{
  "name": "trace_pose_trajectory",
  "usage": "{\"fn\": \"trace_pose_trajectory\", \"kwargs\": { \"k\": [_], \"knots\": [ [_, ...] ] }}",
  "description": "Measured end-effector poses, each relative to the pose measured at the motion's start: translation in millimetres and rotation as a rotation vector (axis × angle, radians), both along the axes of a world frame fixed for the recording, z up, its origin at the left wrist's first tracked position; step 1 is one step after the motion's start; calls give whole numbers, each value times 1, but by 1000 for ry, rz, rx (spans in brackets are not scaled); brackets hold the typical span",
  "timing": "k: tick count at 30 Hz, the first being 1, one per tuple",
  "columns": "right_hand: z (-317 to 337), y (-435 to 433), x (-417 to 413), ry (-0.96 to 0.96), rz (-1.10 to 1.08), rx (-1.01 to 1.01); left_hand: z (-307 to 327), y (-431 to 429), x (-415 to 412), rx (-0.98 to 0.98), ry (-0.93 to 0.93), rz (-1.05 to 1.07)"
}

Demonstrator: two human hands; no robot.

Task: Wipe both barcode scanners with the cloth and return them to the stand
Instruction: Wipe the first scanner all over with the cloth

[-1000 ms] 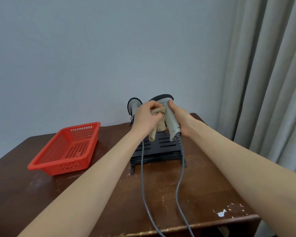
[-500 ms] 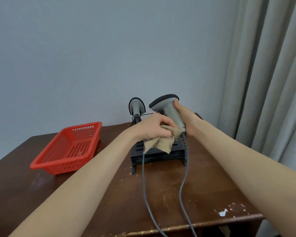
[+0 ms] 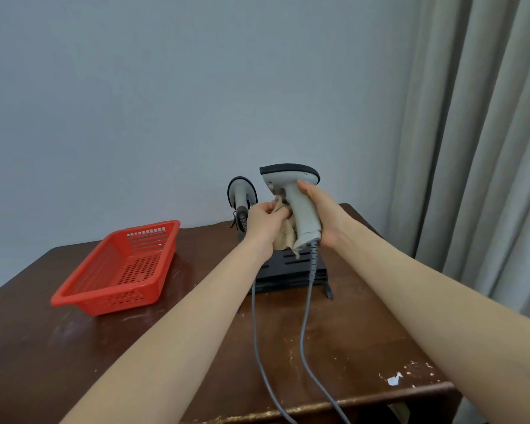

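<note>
My right hand (image 3: pixel 325 218) grips the handle of a grey barcode scanner (image 3: pixel 291 182), held upright above the black slotted stand (image 3: pixel 291 270). My left hand (image 3: pixel 265 223) holds a beige cloth (image 3: pixel 285 237) bunched against the scanner's handle, just under the trigger. A second grey scanner (image 3: pixel 241 191) stands upright in the stand's back left, partly hidden behind my left hand. Grey cables (image 3: pixel 303 332) run from both scanners toward the table's front edge.
A red perforated plastic basket (image 3: pixel 120 270) sits on the left of the dark wooden table (image 3: pixel 43 347). A grey wall is behind, and grey curtains (image 3: pixel 478 148) hang at the right. The table's front edge is chipped near the right corner.
My left hand has slid the cloth back up the handle toward the trigger. My right hand has turned the scanner more upright, its head now more side-on.
</note>
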State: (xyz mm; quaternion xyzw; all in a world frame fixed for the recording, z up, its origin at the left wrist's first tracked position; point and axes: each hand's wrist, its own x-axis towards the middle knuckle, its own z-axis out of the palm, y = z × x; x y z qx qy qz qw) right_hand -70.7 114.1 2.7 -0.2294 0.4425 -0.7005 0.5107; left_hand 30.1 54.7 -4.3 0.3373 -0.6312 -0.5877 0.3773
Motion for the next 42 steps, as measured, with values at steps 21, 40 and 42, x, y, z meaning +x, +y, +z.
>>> {"fn": "trace_pose_trajectory", "kwargs": {
  "k": [21, 40, 42],
  "knots": [
    [-1, 3, -7, 169, -157, 157, 1, 23, 1, 85, 5, -55],
    [-3, -5, -13, 1313, -449, -48, -17, 15, -5, 148, 70, -123],
    [-2, -2, -13, 1350, -376, -41, -20, 14, -5, 149, 85, -133]
  ]
}}
